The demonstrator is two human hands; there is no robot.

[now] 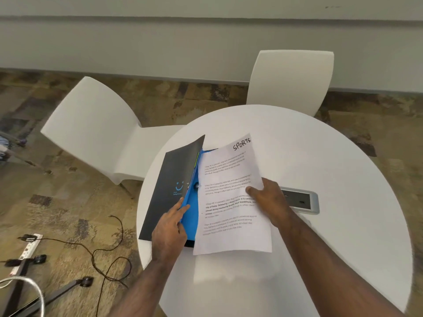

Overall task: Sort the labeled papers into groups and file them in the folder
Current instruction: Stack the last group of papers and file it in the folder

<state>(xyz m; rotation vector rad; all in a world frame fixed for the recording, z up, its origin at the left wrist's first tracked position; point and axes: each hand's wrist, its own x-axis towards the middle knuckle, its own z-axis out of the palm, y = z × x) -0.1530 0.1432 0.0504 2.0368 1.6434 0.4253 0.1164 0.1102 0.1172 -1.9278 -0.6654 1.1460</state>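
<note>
A dark folder (170,184) with a blue smiley mark lies on the left part of the round white table (320,156), its cover lifted. A blue divider (191,213) shows inside it. My left hand (169,229) holds the cover and divider apart, fingers at the blue edge. My right hand (270,202) grips the right edge of a printed sheet (229,197), thumb on top. "SPORTS" is handwritten at the sheet's top, and it lies over the open folder's right side.
A grey power socket panel (304,200) is set in the tabletop just right of my right hand. Two white chairs (96,129) (290,81) stand at the table's far side. Cables, a power strip (27,248) and stand legs lie on the carpet at left.
</note>
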